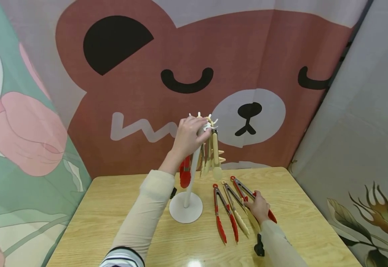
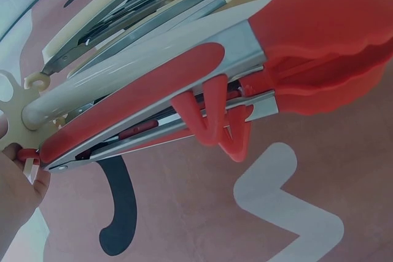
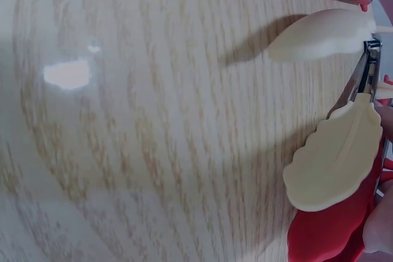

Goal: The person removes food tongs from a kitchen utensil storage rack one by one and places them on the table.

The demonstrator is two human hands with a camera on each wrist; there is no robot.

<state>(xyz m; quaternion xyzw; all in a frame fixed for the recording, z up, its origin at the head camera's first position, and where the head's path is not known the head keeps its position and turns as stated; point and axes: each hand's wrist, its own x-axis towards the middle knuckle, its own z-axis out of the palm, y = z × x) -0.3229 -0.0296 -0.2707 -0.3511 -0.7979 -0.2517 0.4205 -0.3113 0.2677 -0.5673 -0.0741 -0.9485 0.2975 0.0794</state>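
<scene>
My left hand (image 1: 190,135) is at the top of a white hook stand (image 1: 194,174). In the left wrist view its fingers pinch the red hanging ring of red-tipped tongs (image 2: 141,102), which lie along the pole. Cream tongs (image 1: 215,152) hang on the stand's other side. Low on the table, my right hand (image 1: 259,207) grips red tongs (image 1: 271,216) around their arms. Cream tongs (image 3: 334,157) lie right against that hand, one tip overlapping the red ones. The right fingers are partly cut off at the right wrist view's edge.
Another pair of red tongs (image 1: 225,213) lies spread on the wooden table (image 1: 120,218), left of the cream pair. The stand's round white base (image 1: 185,213) sits left of the tongs. Behind the table hangs a bear-patterned curtain (image 1: 240,55).
</scene>
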